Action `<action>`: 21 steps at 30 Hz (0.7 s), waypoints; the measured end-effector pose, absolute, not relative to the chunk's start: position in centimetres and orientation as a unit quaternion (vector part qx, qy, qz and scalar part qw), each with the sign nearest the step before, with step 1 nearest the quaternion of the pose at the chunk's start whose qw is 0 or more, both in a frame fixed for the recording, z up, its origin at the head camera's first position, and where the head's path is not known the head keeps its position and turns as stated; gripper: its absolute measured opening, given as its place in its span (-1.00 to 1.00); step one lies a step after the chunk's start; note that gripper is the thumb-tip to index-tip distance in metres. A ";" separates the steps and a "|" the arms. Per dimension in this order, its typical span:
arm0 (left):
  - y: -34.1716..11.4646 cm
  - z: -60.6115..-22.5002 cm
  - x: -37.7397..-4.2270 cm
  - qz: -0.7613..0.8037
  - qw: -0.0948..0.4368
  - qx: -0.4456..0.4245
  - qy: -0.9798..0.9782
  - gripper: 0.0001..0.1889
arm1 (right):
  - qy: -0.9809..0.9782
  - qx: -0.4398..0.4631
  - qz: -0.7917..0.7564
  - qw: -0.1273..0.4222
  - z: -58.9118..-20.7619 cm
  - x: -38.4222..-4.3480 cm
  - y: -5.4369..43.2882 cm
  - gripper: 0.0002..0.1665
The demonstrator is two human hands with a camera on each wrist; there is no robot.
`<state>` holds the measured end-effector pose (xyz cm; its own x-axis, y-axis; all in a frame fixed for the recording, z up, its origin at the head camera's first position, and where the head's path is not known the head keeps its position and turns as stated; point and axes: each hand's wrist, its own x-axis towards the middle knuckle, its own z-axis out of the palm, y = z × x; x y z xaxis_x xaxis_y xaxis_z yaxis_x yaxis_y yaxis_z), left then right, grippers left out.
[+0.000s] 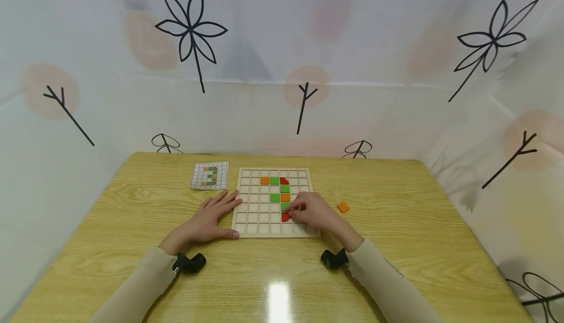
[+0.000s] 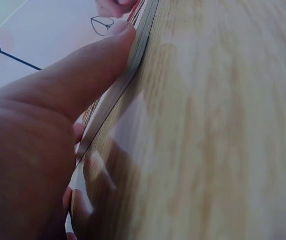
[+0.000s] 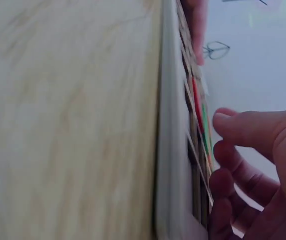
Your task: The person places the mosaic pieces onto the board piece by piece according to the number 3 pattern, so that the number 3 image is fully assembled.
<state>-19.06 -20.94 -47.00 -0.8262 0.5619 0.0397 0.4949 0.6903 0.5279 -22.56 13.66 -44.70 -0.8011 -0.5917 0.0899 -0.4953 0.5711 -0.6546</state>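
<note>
A pale wooden grid board [image 1: 251,232] lies on the table. Its cells hold several flat coloured tiles, among them an orange square [image 1: 264,180], green squares such as one in the top row [image 1: 275,180], and a red rounded tile [image 1: 284,181]. My left hand [image 1: 210,219] rests spread along the board's left edge, thumb near the lower left corner. Bent over the board, my right hand [image 1: 312,211] has its fingertips at a lower red tile [image 1: 285,218] and the green tile [image 1: 284,206] above it. In the right wrist view no tile shows between the fingers [image 3: 233,155].
A loose orange tile [image 1: 343,207] lies on the wooden table [image 1: 387,200], right of the board. Left of the board's top is a paper card [image 1: 198,181] printed with a coloured grid pattern. A patterned cloth [image 1: 264,127] hangs behind the table.
</note>
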 end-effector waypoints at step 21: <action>-20.9 -46.8 -18.9 0.278 0.063 0.289 0.914 -0.03 | 0.893 -0.233 -0.386 0.001 -44.7 -21.3 24.7 -0.83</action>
